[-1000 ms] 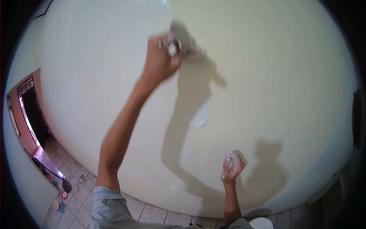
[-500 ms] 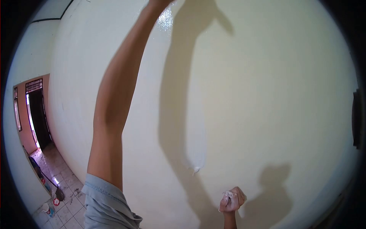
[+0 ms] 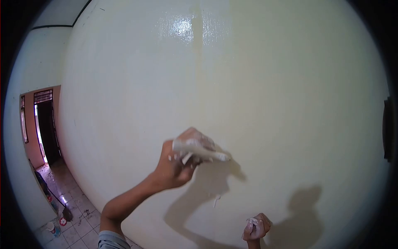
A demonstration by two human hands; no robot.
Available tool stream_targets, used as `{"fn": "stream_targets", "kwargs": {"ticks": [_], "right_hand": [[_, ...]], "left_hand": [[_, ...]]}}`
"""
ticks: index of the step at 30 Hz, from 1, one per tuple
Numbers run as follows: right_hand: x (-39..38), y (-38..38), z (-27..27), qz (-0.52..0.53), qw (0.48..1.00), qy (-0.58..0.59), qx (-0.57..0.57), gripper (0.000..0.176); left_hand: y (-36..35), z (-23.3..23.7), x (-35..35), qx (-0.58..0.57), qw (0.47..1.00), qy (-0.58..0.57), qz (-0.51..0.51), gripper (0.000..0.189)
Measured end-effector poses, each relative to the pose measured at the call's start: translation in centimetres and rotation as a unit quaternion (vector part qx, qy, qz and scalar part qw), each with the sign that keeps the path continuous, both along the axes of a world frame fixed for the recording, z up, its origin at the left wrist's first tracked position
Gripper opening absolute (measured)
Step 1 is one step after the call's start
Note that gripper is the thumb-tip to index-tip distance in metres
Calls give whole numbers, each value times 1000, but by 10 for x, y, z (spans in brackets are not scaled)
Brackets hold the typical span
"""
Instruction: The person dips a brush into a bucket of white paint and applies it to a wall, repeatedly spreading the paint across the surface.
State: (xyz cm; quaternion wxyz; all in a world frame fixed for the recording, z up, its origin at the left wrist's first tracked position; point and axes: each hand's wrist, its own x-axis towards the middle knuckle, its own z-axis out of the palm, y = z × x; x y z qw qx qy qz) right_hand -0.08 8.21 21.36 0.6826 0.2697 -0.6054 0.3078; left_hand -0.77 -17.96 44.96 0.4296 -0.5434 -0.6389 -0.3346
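My left hand (image 3: 178, 168) is closed around a long white paint-covered tool (image 3: 207, 153) that looks like a paintbrush, close to the pale wall (image 3: 290, 103). White smears cover the fingers, and motion blurs the tool. Just below it, a small white streak of paint (image 3: 216, 200) marks the wall. At the lower right, my right hand (image 3: 257, 227) is curled into a fist, also coated with white. Whether it holds anything is hidden by the fingers. Wet paint (image 3: 182, 29) shines on the upper wall.
At the far left a dark door (image 3: 49, 128) stands in an orange-brown wall. Several items, among them a cup-like container (image 3: 53, 229), lie on the tiled floor (image 3: 78, 227). A dark object (image 3: 387, 128) sits at the right edge.
My left hand has come down from above the top of the view to the wall's middle, bringing the tool into sight. My right hand stays closed, slightly lower.
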Motion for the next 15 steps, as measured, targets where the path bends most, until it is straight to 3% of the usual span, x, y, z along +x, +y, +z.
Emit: {"fn": "stream_targets", "kwargs": {"ticks": [2, 3, 5, 6, 9, 10, 11, 12, 13, 15], "right_hand": [[-7, 4, -8, 6, 999, 34, 8, 16], [-9, 5, -9, -4, 999, 44, 13, 16], [-2, 3, -7, -36, 998, 54, 23, 16], [1, 2, -9, -59, 996, 52, 29, 18], [-8, 11, -23, -54, 997, 40, 48, 14], [-9, 12, -22, -55, 996, 39, 50, 14], [-10, 12, -20, -59, 996, 41, 50, 14], [-11, 12, -20, -60, 996, 43, 50, 15], [-11, 12, -19, -63, 996, 43, 49, 15], [-11, 12, -19, -69, 995, 46, 47, 15]], "left_hand": [[1, 22, -20, 60, 997, -9, -39, 26], [-4, 50, -31, 73, 989, 110, 72, 24], [-15, 104, -52, 160, 873, 328, 323, 19], [-24, 156, -67, 169, 841, 425, 289, 18], [-24, 273, -54, 223, 823, 471, 225, 6], [-34, 310, -60, 255, 809, 455, 270, 14], [-25, 336, -55, 293, 853, 412, 130, 12], [-26, 359, -52, 320, 841, 405, 164, 13], [-23, 372, -46, 304, 876, 368, 76, 13], [-20, 391, -41, 321, 859, 391, 75, 14]]}}
